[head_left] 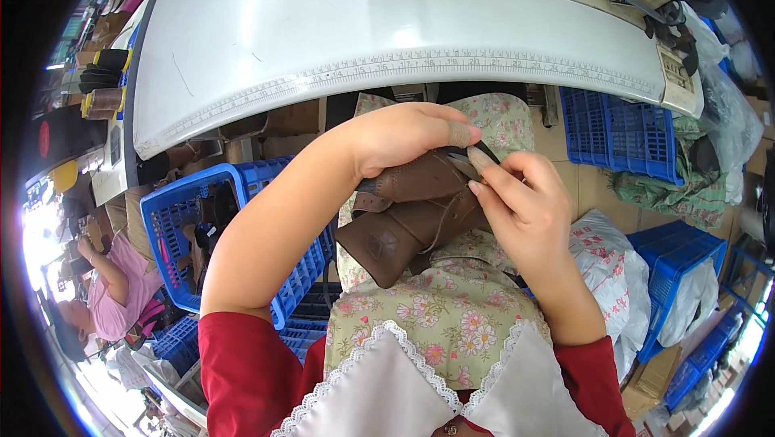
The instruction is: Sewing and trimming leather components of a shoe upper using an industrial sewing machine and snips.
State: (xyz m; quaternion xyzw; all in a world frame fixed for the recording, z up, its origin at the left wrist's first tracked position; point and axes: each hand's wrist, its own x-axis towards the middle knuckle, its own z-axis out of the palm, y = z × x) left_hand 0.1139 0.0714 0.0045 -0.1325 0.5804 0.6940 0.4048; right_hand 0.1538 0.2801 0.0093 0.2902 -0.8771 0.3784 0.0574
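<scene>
While the left hand (413, 135) grips a brown leather shoe upper (408, 231) before the table (323, 25), the right hand (526, 203) pinches a slim dark piece (463, 165)

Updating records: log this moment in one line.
left hand: holds folded brown leather piece; right hand: at its edge; left side: blue plastic basket

Bright light, bent edges
The white table (307, 25) has soft glare; far left is overexposed, corners are black.
</scene>
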